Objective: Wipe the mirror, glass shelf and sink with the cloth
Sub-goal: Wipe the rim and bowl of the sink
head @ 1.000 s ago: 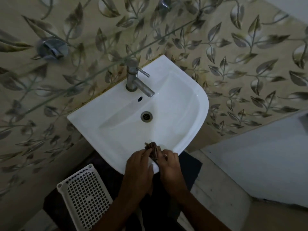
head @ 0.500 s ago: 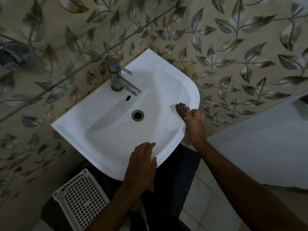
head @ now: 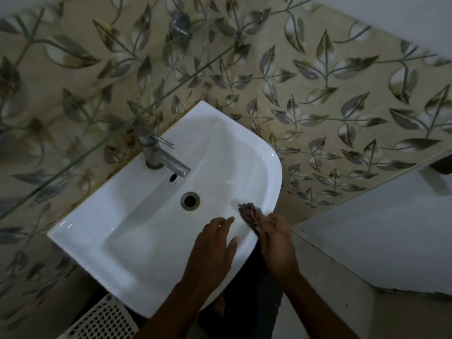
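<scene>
A white sink [head: 137, 231] is fixed to the leaf-patterned wall, with a steel tap [head: 159, 155] at its back and a drain [head: 190, 200] in the bowl. My right hand [head: 276, 243] grips a small dark bunched cloth [head: 249, 214] and presses it on the sink's front right rim. My left hand [head: 212, 248] lies flat on the front rim beside it, fingers spread, holding nothing. A glass shelf edge [head: 117, 135] crosses above the tap as a thin diagonal line. The mirror is out of view.
A white perforated plastic basket [head: 105, 319] stands on the floor below the sink's front left. A round metal fitting [head: 181, 23] sits on the wall above. A pale panel [head: 379, 241] fills the right side.
My right hand has slid the cloth back along the right rim toward the front, close to my left hand. The left hand stays on the front rim. The camera tilted up.
</scene>
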Tool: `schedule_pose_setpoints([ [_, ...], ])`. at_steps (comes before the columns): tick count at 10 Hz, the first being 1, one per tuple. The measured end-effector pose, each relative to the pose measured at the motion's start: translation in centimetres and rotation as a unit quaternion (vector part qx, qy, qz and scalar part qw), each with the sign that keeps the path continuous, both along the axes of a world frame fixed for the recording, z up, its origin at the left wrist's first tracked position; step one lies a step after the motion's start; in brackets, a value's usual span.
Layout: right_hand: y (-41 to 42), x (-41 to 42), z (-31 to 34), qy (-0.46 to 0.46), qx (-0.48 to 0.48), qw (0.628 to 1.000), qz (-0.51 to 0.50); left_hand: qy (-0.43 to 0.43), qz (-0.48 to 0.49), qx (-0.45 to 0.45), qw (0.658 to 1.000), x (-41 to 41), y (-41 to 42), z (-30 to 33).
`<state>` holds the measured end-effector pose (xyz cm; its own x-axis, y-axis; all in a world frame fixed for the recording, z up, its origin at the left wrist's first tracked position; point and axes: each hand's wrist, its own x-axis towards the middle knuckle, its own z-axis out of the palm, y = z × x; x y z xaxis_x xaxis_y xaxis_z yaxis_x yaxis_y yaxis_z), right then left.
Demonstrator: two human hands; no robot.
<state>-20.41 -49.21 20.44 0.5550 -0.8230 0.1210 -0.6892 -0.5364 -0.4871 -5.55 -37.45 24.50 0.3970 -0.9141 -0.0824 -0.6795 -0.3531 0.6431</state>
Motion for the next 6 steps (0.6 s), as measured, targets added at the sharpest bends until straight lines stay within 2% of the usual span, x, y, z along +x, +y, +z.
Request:
schedule_pose_setpoints([
  [2,-10.5,3.9,1.2,0.007,-0.007,0.998,-0.06,-0.001,-0.018,-0.034,0.999,0.8,-5.0,1.2],
  [4,-19.0,8.7,0.3,0.054,-0.061,0.986,-0.145,0.033,0.025,-0.033,0.999,2.9,-5.2,0.7],
  [5,-20.8,11.8,0.5,0.096,-0.12,0.981,-0.119,0.059,0.063,-0.035,0.996,4.1,-5.1,0.1],
  [6,-22.1,15.7,0.7,0.099,-0.129,0.982,-0.096,0.065,0.092,-0.036,0.993,5.0,-4.9,-0.4],
])
